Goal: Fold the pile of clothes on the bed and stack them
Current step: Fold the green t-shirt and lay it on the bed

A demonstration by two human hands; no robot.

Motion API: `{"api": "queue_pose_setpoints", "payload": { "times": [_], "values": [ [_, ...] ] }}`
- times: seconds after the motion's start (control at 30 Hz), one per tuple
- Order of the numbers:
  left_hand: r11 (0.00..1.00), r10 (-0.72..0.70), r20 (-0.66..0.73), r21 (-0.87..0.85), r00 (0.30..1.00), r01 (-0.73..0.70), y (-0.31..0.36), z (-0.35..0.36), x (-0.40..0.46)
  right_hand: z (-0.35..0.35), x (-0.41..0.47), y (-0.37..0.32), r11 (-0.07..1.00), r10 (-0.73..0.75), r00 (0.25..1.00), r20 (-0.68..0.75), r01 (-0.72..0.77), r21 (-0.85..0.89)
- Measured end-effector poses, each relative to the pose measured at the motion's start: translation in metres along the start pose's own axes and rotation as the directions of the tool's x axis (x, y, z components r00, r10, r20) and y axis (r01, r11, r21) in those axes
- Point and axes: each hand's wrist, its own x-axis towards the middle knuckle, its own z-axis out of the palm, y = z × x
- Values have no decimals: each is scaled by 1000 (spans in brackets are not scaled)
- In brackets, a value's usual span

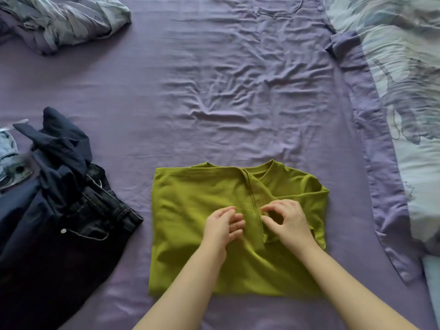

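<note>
**Green shirt half-folded on a purple bed**

A wrinkled purple bedsheet [238, 91] fills the frame from our head-worn camera, and near its front edge, in the middle, lies the green T-shirt [190, 210] we are working on. It rests flat on the sheet with its collar pointing away from us. Its left side is folded in over the body, leaving a hem edge running down the centre, and the right sleeve is tucked inward as well.

Both our bare forearms reach in from the bottom of the frame and meet over the middle of the shirt. Our left hand [223, 225] sits on the cloth just left of the central hem, its fingers curled inward; we cannot tell whether they pinch any fabric. Our right hand [288, 222] hovers just right of that hem, thumb and forefinger bent toward each other in a loose ring. Whether cloth is caught between them is likewise unclear.

To the left, well apart from the shirt, an unfolded heap waits: black jeans [78, 234] with a navy garment [59, 148] crumpled on top, and pale denim [7, 153] at the frame's edge. A patterned blue-grey quilt [404, 67] runs down the right side, and more of the same patterned fabric [59, 20] is bunched at the top left.
</note>
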Motion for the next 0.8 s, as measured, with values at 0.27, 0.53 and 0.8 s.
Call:
{"api": "queue_pose_setpoints", "payload": {
  "times": [0.27, 0.53, 0.8],
  "values": [
    [998, -39, 23, 49, 999, 38, -31, 26, -13, -11, -25, 39, 989, -113, 963, 246, 133, -67],
    [969, 107, 104, 211, 989, -127, -22, 58, -9, -47, 31, 46, 843, 385, 910, -154, -279, 459],
    [945, 32, 329, 298, 944, -136, -31, 107, -5, -51, 26, 79, 804, 570, 790, -225, -479, 352]
  ]
}}
